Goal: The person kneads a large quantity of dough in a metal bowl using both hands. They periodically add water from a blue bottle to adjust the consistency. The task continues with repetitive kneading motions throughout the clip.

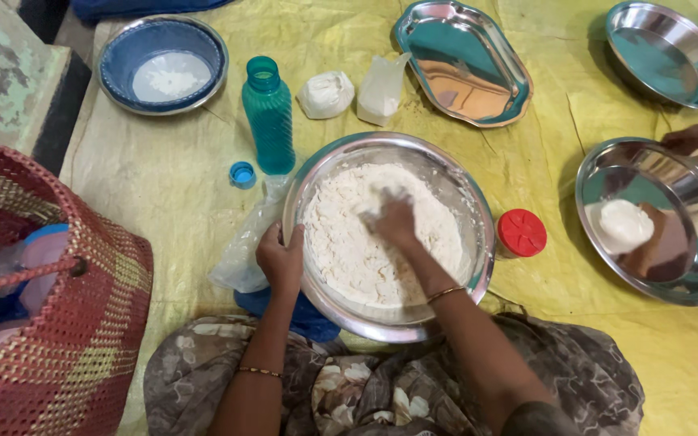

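A wide steel bowl (478, 242) full of crumbly white flour dough (349, 242) sits on a yellow sheet in front of me. My left hand (281, 258) grips the bowl's left rim. My right hand (393, 220) is pressed into the flour near the bowl's middle, dusted white, fingers curled in the mix. A thin bangle circles each wrist.
A teal plastic bottle (269, 115) stands uncapped behind the bowl, its blue cap (242, 174) beside it. Two plastic bags (326, 94) of white stuff, a steel tray (464, 60), a red lid (522, 232), a woven red basket (58, 323), another person's hand (692, 139) over a steel plate (607, 173).
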